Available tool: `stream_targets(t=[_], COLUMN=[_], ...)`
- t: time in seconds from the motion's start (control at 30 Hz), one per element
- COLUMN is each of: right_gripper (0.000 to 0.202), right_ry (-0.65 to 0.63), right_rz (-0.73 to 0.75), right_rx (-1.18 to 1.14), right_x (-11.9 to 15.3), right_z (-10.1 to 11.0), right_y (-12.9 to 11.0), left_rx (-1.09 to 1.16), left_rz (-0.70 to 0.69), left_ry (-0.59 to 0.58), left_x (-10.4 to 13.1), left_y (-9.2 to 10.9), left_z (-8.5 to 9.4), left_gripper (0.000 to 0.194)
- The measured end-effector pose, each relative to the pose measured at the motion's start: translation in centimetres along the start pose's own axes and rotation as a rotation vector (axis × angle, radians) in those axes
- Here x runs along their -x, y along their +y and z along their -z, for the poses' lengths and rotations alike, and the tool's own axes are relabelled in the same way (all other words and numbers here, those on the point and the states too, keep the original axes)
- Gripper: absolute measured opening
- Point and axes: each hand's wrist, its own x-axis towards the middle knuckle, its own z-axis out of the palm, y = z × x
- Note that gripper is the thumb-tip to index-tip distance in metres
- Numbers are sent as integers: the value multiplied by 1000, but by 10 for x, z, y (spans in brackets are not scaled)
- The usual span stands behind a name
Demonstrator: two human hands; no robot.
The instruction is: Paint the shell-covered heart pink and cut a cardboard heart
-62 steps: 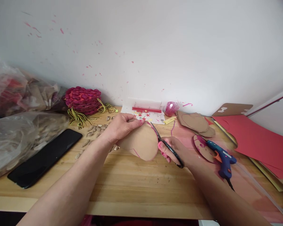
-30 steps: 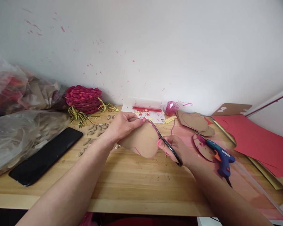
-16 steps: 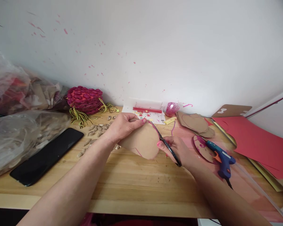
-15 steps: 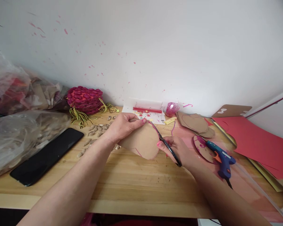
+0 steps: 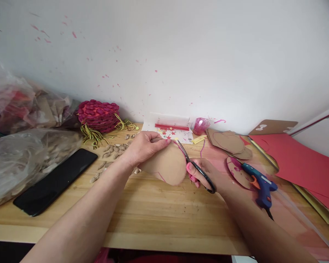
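Observation:
Gripped at its upper left by my left hand (image 5: 146, 148) is a rounded piece of brown cardboard (image 5: 167, 166), with purple pencil-like lines along its edge. My right hand (image 5: 201, 173) is closed around black-handled scissors (image 5: 193, 164). The blades lie at the cardboard's upper right edge, along the purple line. Both hands are raised over the wooden table (image 5: 153, 215). Beneath and left of my left hand lie several peanut shells (image 5: 113, 149).
Left are a black phone (image 5: 56, 180), clear bags of shells (image 5: 52, 153) and a magenta shell-covered bundle (image 5: 98, 115). Behind stand a pink cup (image 5: 200, 126) and white paper with stars (image 5: 185, 137). Right are cardboard cutouts (image 5: 227, 141), a blue glue gun (image 5: 263, 188) and red sheets (image 5: 312, 160).
My right hand and the scissors have shifted slightly right and down, and the handles have spread a little. My left hand keeps its hold on the cardboard.

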Motion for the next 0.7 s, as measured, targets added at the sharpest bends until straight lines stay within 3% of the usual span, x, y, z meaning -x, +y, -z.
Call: stream_targets(t=[0.27, 0.7], right_gripper=[55, 65], right_ry=[-7, 83], right_rz=[19, 19], right_rx=[67, 191], right_x=[0, 6], right_z=[4, 1], right_y=[12, -8], left_rx=[40, 66], left_rz=[32, 48], left_ry=[4, 10], left_x=[0, 1], left_y=[-1, 1], left_z=[0, -1], left_gripper=[52, 51])
